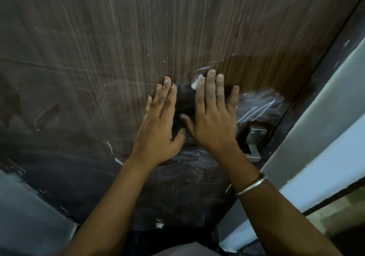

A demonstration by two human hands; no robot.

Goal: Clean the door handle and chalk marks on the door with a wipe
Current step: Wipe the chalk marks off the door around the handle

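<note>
Then | step, as judged: wiping chalk marks (256,107) on door (98,58) | right hand (213,117) lay flat, fingers straight, pressing wipe (195,82) to door above handle (254,139) near right edge | left hand (160,121) spread flat beside it | next called for sweeping toward right-edge scribbles, then handle | no legible writing showed

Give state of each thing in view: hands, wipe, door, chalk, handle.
door: streaked with pale smears
left hand: flat on door, fingers straight, holding nothing
right hand: fingers straight, pressing the wipe against the door
wipe: white, mostly hidden under the right hand's fingers
chalk marks: white lines unwiped, right of the right hand
door handle: metal, untouched by either hand
</note>
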